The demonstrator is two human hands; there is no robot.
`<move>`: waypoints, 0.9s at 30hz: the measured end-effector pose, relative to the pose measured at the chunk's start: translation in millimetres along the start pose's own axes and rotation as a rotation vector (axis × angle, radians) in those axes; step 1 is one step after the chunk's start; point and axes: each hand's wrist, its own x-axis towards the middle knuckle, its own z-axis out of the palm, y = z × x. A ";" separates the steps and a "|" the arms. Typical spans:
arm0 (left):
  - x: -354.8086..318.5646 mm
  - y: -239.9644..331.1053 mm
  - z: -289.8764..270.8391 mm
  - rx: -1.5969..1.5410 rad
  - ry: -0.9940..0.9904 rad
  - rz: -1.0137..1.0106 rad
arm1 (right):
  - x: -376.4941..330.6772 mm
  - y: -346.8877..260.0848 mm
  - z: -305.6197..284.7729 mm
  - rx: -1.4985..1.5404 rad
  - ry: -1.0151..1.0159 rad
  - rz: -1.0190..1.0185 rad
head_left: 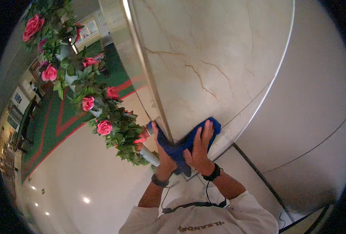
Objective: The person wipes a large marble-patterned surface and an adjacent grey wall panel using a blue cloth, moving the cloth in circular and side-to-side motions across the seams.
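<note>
A dark blue cloth point(176, 151) is spread in a V shape between my two hands at the near corner of a marble-patterned top point(219, 58). My left hand point(164, 156) holds the cloth's left part against the end of a shiny metal rail point(143, 66), its fingers pointing forward. On the marble surface, my right hand point(201, 154) presses the other part of the cloth, thumb apart and fingers closed over it. A lower fold of cloth hangs between my wrists. Both wrists wear dark bands.
A garland of green leaves and pink roses point(104, 127) winds around a pale tube point(149, 156) left of the rail. A clear panel stands along the rail. Green carpet with red stripes point(50, 128) and glossy pale floor point(75, 183) lie beyond. A curved pale surface point(301, 97) is at right.
</note>
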 end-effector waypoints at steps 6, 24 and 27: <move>39.0 109.2 31.5 0.333 0.239 0.519 | 49.9 7.7 -18.1 -0.012 0.072 -0.075; -6.5 64.4 10.0 0.234 0.025 0.152 | 32.2 19.3 -19.8 -0.003 0.084 0.078; -13.8 67.1 17.1 0.265 0.029 0.094 | 8.6 9.7 -8.4 0.013 0.060 0.156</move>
